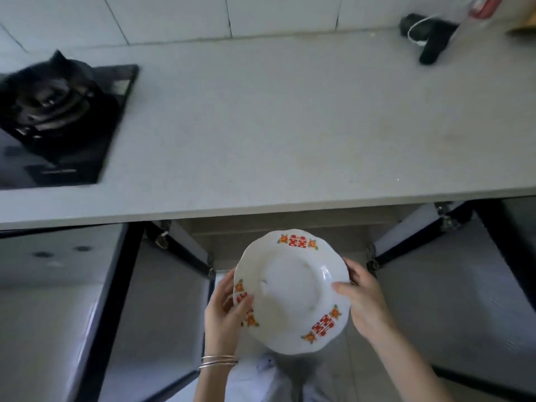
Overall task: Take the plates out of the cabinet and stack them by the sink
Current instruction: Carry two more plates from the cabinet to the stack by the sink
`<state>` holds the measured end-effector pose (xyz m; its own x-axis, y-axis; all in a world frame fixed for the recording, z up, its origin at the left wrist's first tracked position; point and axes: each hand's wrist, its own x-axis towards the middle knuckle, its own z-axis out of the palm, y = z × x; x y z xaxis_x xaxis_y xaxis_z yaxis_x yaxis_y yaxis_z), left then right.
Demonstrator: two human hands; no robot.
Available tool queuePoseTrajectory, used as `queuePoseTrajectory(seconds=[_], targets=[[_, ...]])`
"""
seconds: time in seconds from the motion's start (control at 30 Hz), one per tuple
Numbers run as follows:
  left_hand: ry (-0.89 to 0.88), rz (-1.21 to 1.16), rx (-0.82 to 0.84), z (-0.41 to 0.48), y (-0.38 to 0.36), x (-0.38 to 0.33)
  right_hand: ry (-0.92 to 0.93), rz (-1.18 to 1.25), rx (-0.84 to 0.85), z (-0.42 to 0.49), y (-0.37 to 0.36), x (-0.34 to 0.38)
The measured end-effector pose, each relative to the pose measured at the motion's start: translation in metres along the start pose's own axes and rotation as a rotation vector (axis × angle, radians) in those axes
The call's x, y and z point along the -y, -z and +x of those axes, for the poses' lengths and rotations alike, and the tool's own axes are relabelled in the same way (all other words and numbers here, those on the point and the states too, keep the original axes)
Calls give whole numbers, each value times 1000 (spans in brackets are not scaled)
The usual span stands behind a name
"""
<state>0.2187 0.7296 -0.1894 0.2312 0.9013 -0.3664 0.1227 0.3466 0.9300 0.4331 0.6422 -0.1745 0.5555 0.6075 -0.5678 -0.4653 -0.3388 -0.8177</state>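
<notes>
A white plate (291,291) with a scalloped rim and red and orange flower marks is held level below the counter edge, in front of the open cabinet (278,227). My left hand (224,309) grips its left rim, thumb on top. On the right rim sits my right hand (364,300), thumb lying over the edge. The cabinet's inside is mostly hidden behind the plate and under the counter. No sink is in view.
The grey countertop (275,126) runs across the upper half. A black gas hob (58,123) sits at its left. A black tool with a white cord (429,39) lies at the back right. Two cabinet doors (162,309) (452,285) stand open on either side of me.
</notes>
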Motion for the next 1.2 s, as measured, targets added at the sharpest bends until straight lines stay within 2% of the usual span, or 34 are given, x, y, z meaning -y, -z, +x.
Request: queuePoseTrajectory(seconds=[0.23, 0.47, 0.73, 0.87, 1.2], targets=[[-28, -8, -169, -82, 36, -92, 40, -70, 195, -92, -33, 91], [-46, -32, -448, -160, 74, -116, 40, -290, 483, -148, -74, 118], [-26, -113, -810, -262, 156, -97, 19, -458, 849, -213, -162, 79], [10, -157, -965, -306, 213, -85, 113, -589, 1008, -258, -219, 44], [-18, -193, -1151, -393, 374, -78, 134, -627, 1198, -380, -348, -36]])
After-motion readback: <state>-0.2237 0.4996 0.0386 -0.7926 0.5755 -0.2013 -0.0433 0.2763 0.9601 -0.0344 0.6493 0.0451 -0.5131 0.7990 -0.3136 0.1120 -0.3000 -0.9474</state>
